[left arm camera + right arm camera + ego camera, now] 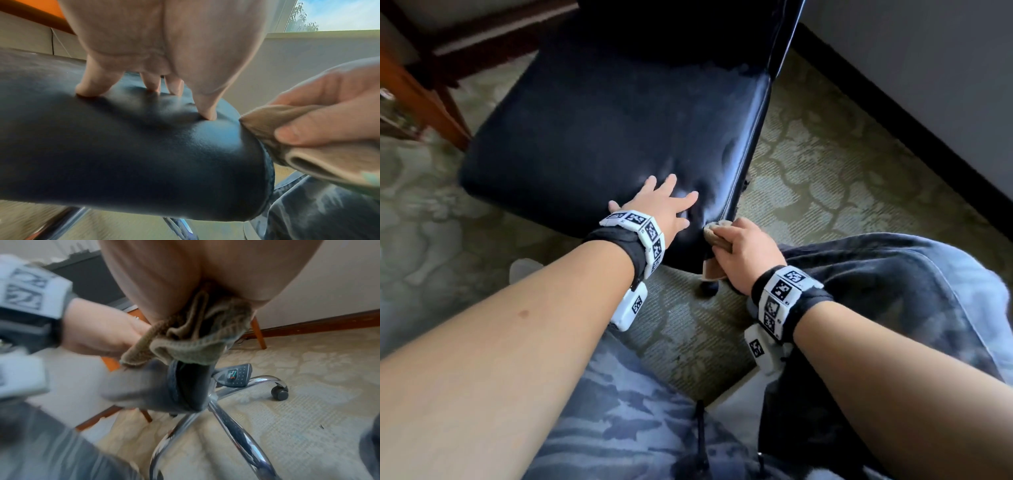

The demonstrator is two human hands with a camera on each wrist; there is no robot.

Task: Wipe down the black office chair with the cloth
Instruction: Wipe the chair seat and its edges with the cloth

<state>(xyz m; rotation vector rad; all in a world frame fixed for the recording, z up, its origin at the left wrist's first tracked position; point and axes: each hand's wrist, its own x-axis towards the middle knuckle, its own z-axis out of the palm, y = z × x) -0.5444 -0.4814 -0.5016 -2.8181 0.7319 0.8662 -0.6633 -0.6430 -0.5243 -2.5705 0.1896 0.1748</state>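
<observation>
On 1 black chair (602,113), 2 hands: left hand (661,205) flat, right hand (743,253) w/ 1 cloth (717,233)

I had the black padded leather office chair (616,113) straight ahead of me on the patterned woven carpet (825,164), its seat edge nearest my knees. My left hand (664,202) lay flat on the seat's near right part. My right hand (746,253) sat just right of it, pressing the bunched tan knitted cloth (273,129) against the seat's corner. Below the seat spread the curved chrome metal base (236,428), one castor (279,392) far right. Wooden furniture legs (421,99) stood behind-left, probably a table's.
</observation>
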